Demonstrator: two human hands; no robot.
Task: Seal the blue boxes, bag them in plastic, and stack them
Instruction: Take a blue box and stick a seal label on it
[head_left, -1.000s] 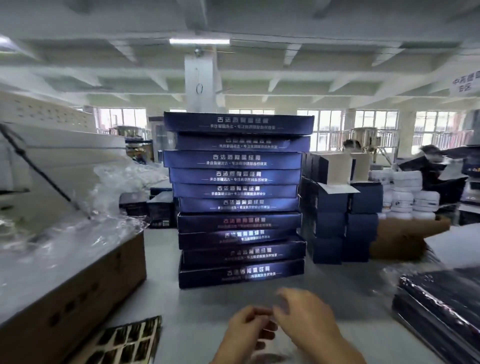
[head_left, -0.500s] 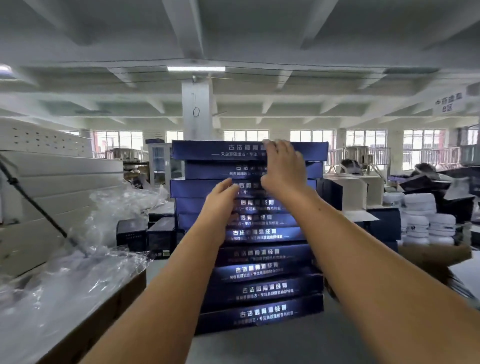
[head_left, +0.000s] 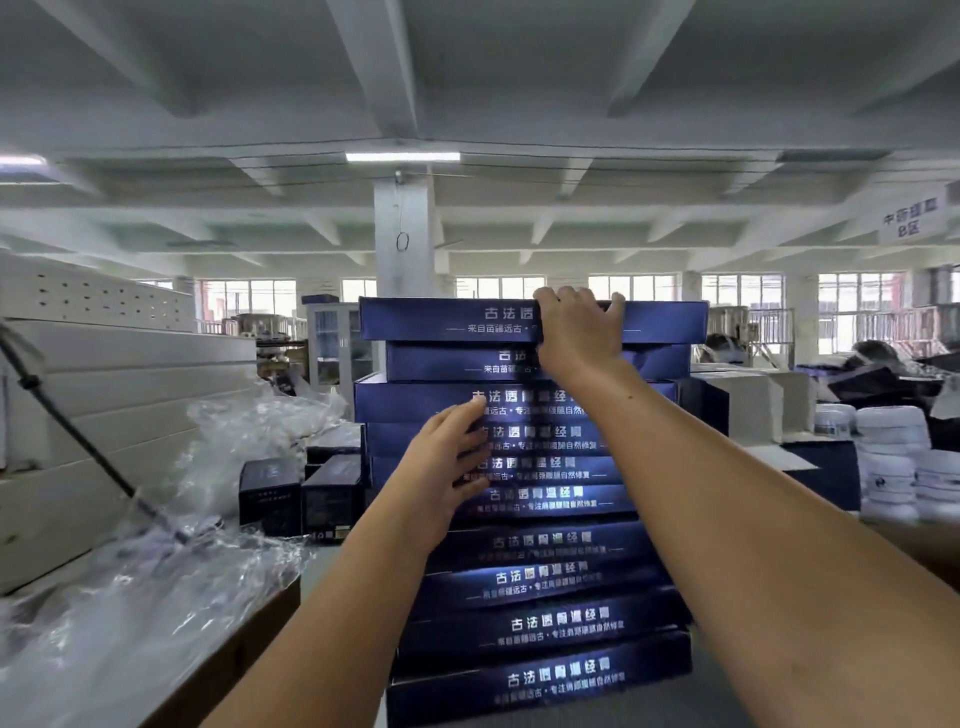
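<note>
Currently: stack of blue boxes (head_left: 545, 582) stands upright at centre. Right hand (head_left: 576, 332) grips the top box (head_left: 447, 319), fingers hooked over its upper edge. Left hand (head_left: 447, 457) presses flat, fingers straight, against box fronts mid-stack. Hands apart. Crumpled clear plastic (head_left: 156, 597) lies left of the stack.

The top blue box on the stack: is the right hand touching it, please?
Touching. The head view shows the right hand hooked over the upper edge of the top blue box, palm against its front.
</note>
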